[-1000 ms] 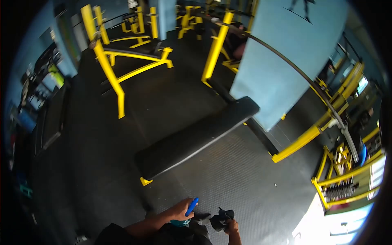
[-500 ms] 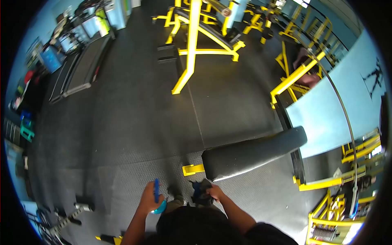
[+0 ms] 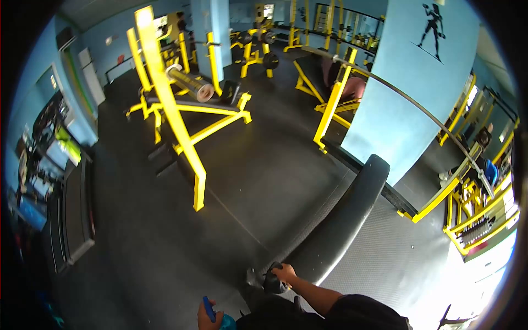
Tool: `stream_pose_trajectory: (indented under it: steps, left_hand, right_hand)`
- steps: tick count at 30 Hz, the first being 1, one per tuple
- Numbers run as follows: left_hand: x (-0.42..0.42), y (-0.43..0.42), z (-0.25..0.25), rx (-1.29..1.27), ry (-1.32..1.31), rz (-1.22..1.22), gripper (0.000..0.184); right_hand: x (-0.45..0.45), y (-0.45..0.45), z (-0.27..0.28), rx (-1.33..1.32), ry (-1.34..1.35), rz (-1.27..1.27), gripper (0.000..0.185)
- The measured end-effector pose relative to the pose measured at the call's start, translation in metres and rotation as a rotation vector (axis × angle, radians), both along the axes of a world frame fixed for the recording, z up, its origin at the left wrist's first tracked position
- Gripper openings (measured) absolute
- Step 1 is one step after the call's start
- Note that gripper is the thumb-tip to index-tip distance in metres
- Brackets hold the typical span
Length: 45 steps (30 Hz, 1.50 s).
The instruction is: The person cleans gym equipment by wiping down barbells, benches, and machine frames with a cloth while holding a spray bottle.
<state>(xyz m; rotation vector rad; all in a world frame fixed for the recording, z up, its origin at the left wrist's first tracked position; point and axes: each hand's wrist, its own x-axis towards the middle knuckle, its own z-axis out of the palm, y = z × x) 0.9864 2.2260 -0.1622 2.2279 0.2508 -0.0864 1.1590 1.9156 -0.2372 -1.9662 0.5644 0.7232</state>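
Note:
At the bottom of the head view, my left hand (image 3: 205, 315) is closed on a blue handle-like object (image 3: 209, 308), with something teal (image 3: 227, 321) just beside it. My right hand (image 3: 284, 273) grips a dark, bunched item (image 3: 273, 281) that looks like cloth or gloves. It is at the near end of a long black padded bench (image 3: 346, 225); whether it touches the pad I cannot tell. The bench's far end meets a black crossbar between yellow uprights, which carry a long metal barbell (image 3: 410, 99).
A yellow bench frame (image 3: 184, 132) stands ahead to the left, with a treadmill (image 3: 74, 214) at far left. A blue pillar (image 3: 407, 93) rises behind the bench. Partly hidden beside it, a person (image 3: 352, 87) is on another bench. Weight machines (image 3: 476, 220) stand at right.
The view has swung, first leftward and then back. The dark item in my right hand is now at the bench's near end. My left hand still holds the blue object, lower in view.

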Motion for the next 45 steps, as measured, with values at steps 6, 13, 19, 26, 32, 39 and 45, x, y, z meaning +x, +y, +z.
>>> stream_pose_trajectory:
  steps: [6, 13, 19, 26, 32, 39, 45]
  left_hand:
    - [0.209, 0.005, 0.026, -0.099, -0.012, -0.13, 0.045]
    - [0.43, -0.097, 0.013, -0.03, -0.236, -0.615, 0.046]
    - [0.566, -0.239, -0.01, -0.201, -0.122, -0.938, 0.042]
    - [0.713, -0.381, 0.017, -0.206, -0.056, -1.277, 0.049]
    - [0.828, -0.476, 0.054, -0.294, -0.058, -1.414, 0.049]
    - [0.927, -0.561, 0.084, -0.467, -0.143, -1.176, 0.049]
    - [0.975, -0.607, 0.112, -0.362, -0.237, -0.882, 0.048]
  right_hand:
    - [0.084, 0.004, 0.01, 0.038, -0.094, -0.194, 0.057]
    - [0.178, -0.057, 0.095, -0.033, -0.4, -0.206, 0.03]
    - [0.234, -0.114, 0.081, 0.049, -0.562, -0.632, 0.026]
    - [0.264, -0.236, 0.059, -0.073, -0.734, -1.172, 0.023]
    - [0.366, -0.361, 0.168, -0.163, -1.102, -1.349, 0.016]
    - [0.501, -0.596, 0.25, -0.327, -1.568, -1.421, 0.037]
    - [0.656, -0.804, 0.307, -1.753, -1.205, -0.799, 0.03]
